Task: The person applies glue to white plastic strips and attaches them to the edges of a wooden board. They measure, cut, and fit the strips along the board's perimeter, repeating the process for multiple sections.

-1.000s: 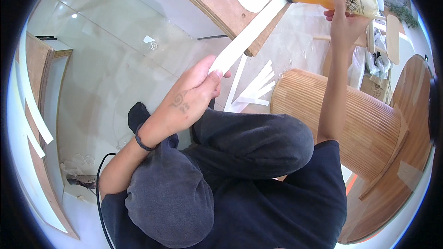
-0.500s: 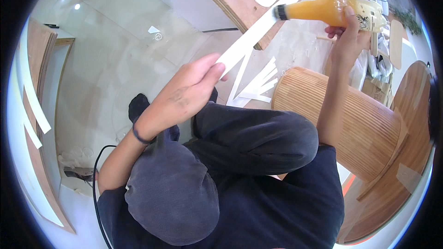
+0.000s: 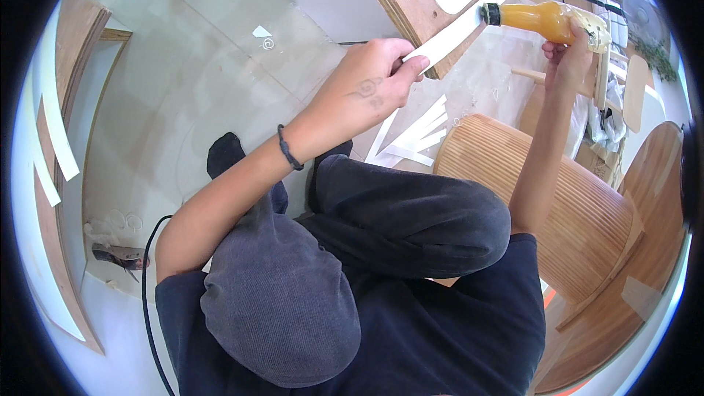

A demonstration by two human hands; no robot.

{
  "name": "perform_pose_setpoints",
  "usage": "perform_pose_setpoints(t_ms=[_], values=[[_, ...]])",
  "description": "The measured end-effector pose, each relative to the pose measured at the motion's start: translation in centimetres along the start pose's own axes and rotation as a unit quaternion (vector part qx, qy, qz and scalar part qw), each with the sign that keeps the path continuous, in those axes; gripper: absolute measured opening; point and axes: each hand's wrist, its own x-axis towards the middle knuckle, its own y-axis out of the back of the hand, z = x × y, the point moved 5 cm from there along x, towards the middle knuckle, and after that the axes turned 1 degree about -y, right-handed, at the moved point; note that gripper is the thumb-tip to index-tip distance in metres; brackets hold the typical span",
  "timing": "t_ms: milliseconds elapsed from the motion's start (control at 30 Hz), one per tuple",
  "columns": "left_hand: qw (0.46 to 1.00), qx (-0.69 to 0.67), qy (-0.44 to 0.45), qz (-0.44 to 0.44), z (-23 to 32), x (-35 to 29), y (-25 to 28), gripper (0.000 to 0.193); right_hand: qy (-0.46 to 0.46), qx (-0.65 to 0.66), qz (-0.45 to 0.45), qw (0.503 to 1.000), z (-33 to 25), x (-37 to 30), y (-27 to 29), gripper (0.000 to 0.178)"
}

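My left hand (image 3: 363, 92) pinches the near end of a white strip (image 3: 458, 33) between thumb and fingers. The strip runs away to the right, along the edge of a plywood panel (image 3: 400, 7) with a white cut-out or inset area. Gripped in my right hand (image 3: 574, 55) is an orange bottle (image 3: 535, 20) with a black cap, lying nearly level. Its cap points left, at the strip; whether it touches the strip I cannot tell.
Several loose white strips (image 3: 418, 136) lie on the floor ahead of my knee. To the right lies a ribbed wooden drum (image 3: 543, 198) joined to a round board (image 3: 623, 286). More white strips (image 3: 55, 125) rest along a wooden piece at the left, near a black cable (image 3: 145, 279).
My left hand has moved up and right, closer to the panel's corner, and less strip shows beyond it. The bottle has shifted slightly right. The whole view has shifted a little too.
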Motion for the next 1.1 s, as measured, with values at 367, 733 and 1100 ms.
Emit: perform_pose_setpoints(t_ms=[367, 733, 1100], values=[[0.994, -0.098, -0.020, 0.042, -0.7, 0.8, -0.9, 0.039, 0.053, -0.009, -0.021, 0.998, -0.9, 0.1, -0.6, 0.031], [0.979, -0.182, -0.008, 0.088, -2.1, 0.7, -0.2, 0.036, 0.236, -0.099, 0.000, 0.967, -5.3, -5.1, -3.5, 0.035], [0.978, -0.155, -0.050, 0.129, -3.3, 1.6, 0.4, 0.059, 0.188, -0.231, -0.013, 0.954, -6.8, -9.5, -4.6, 0.034]])
